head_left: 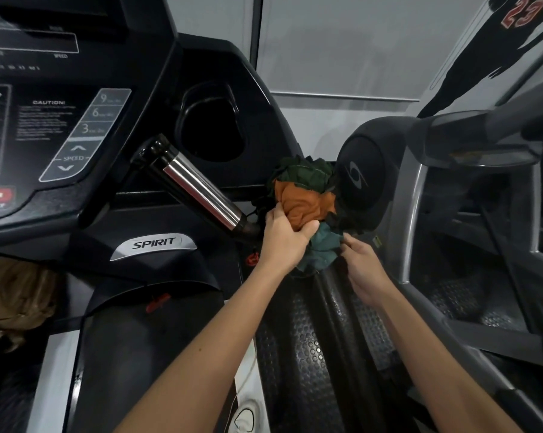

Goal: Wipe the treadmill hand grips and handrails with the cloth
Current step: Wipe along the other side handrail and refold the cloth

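Cloth [304, 203] beside treadmill console [157, 73], grey wall [342, 42] behind

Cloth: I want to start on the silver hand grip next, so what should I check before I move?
1. The left hand grips the cloth: ok, its fingers curl round the orange part.
2. The right hand holds the cloth: ok, it pinches the teal end.
3. The cloth is on the hand grip: not ok, it sits bunched beside the lower end.
4. The hand grip is unobstructed: ok, its silver length shows bare.
5. The cloth is damp enough: cannot tell.
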Demonstrator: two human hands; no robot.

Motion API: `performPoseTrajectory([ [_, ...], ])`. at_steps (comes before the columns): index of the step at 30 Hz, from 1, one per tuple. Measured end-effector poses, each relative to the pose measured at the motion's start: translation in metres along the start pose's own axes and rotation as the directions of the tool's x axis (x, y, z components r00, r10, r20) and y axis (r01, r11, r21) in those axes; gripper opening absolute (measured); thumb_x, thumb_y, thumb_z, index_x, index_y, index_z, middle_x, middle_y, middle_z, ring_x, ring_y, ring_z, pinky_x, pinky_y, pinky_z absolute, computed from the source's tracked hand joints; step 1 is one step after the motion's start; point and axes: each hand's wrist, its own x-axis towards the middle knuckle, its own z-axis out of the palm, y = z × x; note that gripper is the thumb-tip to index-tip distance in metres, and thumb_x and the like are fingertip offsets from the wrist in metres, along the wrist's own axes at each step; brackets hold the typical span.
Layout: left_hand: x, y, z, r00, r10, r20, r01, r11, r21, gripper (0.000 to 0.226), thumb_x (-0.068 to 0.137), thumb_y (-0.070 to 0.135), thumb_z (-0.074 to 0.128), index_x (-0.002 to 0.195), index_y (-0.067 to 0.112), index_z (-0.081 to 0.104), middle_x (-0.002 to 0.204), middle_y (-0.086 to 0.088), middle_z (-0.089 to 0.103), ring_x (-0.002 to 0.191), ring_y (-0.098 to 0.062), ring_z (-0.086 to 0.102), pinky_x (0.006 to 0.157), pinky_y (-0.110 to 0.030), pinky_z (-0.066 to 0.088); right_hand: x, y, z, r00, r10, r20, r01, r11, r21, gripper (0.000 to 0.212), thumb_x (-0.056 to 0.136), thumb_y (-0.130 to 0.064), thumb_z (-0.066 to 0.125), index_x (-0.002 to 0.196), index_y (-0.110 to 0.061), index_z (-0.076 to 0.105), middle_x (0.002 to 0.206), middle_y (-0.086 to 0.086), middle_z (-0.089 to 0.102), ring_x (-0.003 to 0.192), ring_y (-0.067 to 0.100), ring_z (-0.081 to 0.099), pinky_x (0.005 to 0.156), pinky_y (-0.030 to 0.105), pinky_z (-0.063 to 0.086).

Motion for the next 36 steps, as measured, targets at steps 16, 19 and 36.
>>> performPoseTrajectory([
  [16, -0.013, 0.020, -0.014, 0.962, 0.036, 0.272, -0.117, 0.951, 0.287, 0.101, 0.080, 0.040, 0.069, 0.149, 0.023, -0.003, 0.155, -0.007, -0.006, 0.140, -0.024, 0.022, 0.111, -0.026, 0.021, 0.002, 0.002, -0.007, 0.999, 0.043, 0.004, -0.043, 0.997, 0.063, 0.026, 0.091, 0.006, 0.043, 0.084, -0.008, 0.064, 0.067, -0.001, 0.072, 0.062, 0.012, 0.068, 0.058, 0.021, 0.056],
  [19, -0.007, 0.018, -0.016, 0.972, 0.059, 0.227, -0.123, 0.952, 0.280, 0.103, 0.076, 0.040, 0.074, 0.150, 0.019, 0.005, 0.153, -0.007, 0.003, 0.139, -0.023, 0.025, 0.110, -0.025, 0.022, 0.004, 0.004, -0.008, 0.999, 0.055, 0.000, -0.054, 0.997, 0.046, 0.027, 0.091, 0.006, 0.042, 0.084, -0.008, 0.064, 0.068, 0.000, 0.072, 0.062, 0.012, 0.069, 0.059, 0.022, 0.056],
  [36, -0.007, 0.012, -0.006, 0.989, 0.150, 0.005, -0.149, 0.985, 0.089, 0.082, 0.075, 0.023, 0.076, 0.143, 0.010, 0.032, 0.144, -0.008, 0.029, 0.129, -0.019, 0.039, 0.107, -0.020, 0.027, 0.002, 0.004, -0.006, 1.000, 0.030, 0.008, -0.030, 1.000, 0.003, 0.032, 0.098, -0.003, 0.034, 0.093, -0.015, 0.064, 0.096, 0.003, 0.067, 0.090, 0.014, 0.063, 0.087, 0.025, 0.050],
])
